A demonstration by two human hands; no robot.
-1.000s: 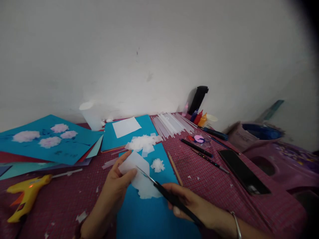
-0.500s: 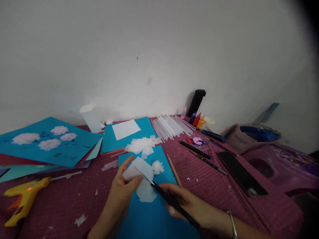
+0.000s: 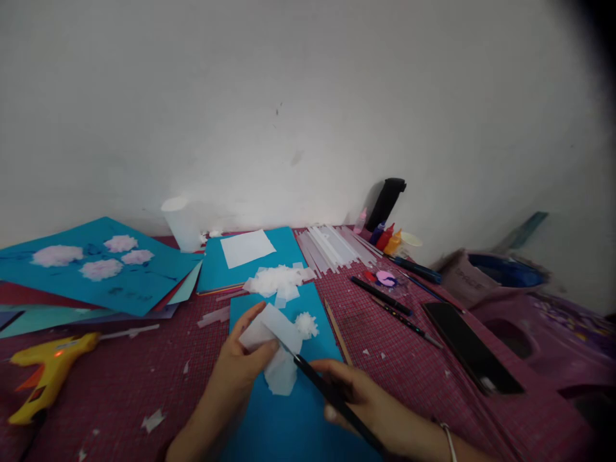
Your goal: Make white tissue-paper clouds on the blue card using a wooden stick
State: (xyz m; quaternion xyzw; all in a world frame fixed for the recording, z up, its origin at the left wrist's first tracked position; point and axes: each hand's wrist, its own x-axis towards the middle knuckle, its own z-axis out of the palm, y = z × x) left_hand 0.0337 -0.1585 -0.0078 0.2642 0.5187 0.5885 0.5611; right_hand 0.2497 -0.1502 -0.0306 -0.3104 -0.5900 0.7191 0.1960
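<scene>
My left hand [image 3: 243, 362] pinches a piece of thin white paper [image 3: 279, 324] between thumb and fingers. A pair of black-handled scissors [image 3: 332, 398] is in my right hand [image 3: 368, 404], seen almost edge-on. Its narrow silver blade meets the white paper close to my left thumb. The finger loops are hidden. Below the held piece, more white paper hangs over a blue sheet [image 3: 289, 430]. A small white paper flower [image 3: 306, 325] lies just right of the held paper, and a heap of white paper pieces [image 3: 276, 280] lies beyond it.
A yellow glue gun [image 3: 52, 372] with a lit red light lies left. Behind it is a blue sheet with pinkish flowers [image 3: 158, 282]. A white cup [image 3: 183, 224] stands by the wall. At right are paint bottles [image 3: 385, 237], pens [image 3: 380, 295] and a phone [image 3: 471, 346].
The whole view has shifted slightly. The paper flap right of the blade sits a little lower and tilts more. Both hands keep their grips.
</scene>
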